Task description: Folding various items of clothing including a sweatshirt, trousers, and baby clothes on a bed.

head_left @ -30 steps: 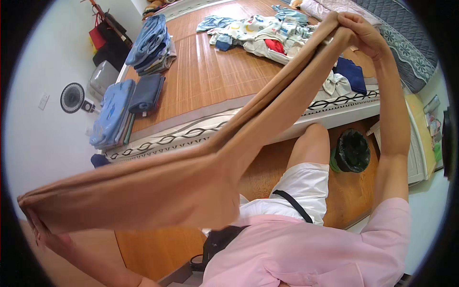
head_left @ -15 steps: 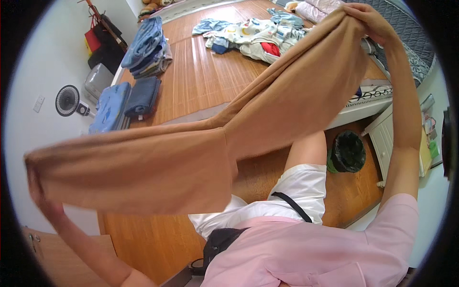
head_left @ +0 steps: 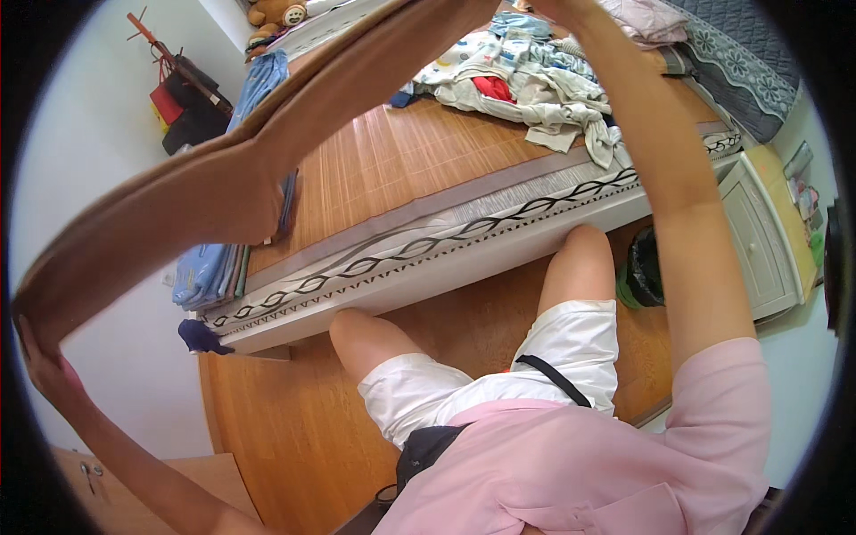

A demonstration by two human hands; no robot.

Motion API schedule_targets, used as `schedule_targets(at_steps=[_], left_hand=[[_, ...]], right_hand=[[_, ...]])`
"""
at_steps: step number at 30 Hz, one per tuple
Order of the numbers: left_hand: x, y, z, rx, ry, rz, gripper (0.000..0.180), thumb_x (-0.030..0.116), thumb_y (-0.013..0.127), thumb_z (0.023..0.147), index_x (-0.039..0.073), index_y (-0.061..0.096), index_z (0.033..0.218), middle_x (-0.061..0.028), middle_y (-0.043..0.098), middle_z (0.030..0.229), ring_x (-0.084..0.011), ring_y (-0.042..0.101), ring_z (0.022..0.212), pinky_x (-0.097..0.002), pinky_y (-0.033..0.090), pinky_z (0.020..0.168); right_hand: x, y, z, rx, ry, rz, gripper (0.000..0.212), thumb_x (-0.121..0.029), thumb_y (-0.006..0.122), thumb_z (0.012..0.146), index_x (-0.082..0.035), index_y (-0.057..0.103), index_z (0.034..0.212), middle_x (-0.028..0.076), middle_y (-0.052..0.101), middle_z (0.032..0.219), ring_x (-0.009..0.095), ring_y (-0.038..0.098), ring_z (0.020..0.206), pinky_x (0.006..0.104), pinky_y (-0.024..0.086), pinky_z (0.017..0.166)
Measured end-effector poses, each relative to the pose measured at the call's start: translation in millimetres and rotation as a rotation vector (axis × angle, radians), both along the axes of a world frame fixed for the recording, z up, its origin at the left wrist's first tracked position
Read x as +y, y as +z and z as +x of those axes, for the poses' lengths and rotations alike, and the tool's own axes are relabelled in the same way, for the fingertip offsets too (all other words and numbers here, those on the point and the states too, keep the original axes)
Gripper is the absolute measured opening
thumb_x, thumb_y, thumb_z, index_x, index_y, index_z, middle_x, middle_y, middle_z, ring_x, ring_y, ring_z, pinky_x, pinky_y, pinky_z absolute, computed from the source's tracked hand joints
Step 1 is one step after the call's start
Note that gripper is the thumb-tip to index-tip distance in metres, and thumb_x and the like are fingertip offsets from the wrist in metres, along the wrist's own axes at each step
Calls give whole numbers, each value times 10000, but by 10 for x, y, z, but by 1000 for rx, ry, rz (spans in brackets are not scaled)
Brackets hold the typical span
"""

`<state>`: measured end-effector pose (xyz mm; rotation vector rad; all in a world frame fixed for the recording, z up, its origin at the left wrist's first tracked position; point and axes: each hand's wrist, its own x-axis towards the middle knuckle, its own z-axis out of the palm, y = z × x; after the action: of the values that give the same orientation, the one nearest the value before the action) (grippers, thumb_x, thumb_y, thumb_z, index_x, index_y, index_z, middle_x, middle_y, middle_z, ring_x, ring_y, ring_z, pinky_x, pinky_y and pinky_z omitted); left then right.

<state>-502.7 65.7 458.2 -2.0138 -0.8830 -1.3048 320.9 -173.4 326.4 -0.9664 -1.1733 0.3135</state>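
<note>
Brown trousers (head_left: 178, 201) are stretched in the air between my two raised hands, slanting from the lower left up to the top edge. My left hand (head_left: 52, 366) is closed on one end at the far left. At the top edge, my right hand (head_left: 557, 9) holds the other end; its fingers are mostly cut off by the frame. The middle of the trousers sags a little and covers part of the folded clothes (head_left: 203, 272) on the bed's left corner.
In front of me is a bed with a brown woven mat (head_left: 357, 178). A loose heap of clothes (head_left: 535, 94) lies on its far right. A lined bin (head_left: 642, 272) and a white cabinet (head_left: 758, 236) stand at the right. Bags hang on a rack (head_left: 183, 85) at the left.
Both hands have lifted the trousers higher; the right hand has moved up and left to the top edge. More of the bed front and my legs now shows beneath.
</note>
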Motion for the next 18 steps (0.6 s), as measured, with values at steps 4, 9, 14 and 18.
schedule_targets(at_steps=[4,9,14,18], left_hand=[[-1241,-1631,1082,-573,-425,-623,493,292,639,897,-48,564,1247,-139,600,1219,-243,589,1084,-397,461,949],[-2511,-2762,2209,16,-563,-1240,243,-66,616,701,-10,676,929,-83,668,784,-119,606,670,-243,470,591],[-2767,-2881,2390,349,-683,-1624,240,-76,636,695,-5,682,919,-63,668,746,-83,619,677,-220,473,612],[-2793,-2915,2597,509,-806,-1784,273,-15,677,705,8,685,977,-93,696,776,-146,670,687,-257,513,653]], right_hand=[[123,-1234,17,-182,-224,-276,295,-289,665,894,-42,690,1053,0,673,951,71,597,844,222,487,742],[-453,-2948,156,-3,-177,-628,173,-195,659,893,-36,705,944,-45,613,807,58,529,721,230,445,661],[-1009,-3225,449,87,-66,-855,238,-133,661,873,-5,675,1073,19,673,935,90,596,797,248,488,738],[-1014,-2875,353,111,23,-1069,186,-148,646,880,-19,677,1011,-5,652,862,63,558,753,211,448,684]])
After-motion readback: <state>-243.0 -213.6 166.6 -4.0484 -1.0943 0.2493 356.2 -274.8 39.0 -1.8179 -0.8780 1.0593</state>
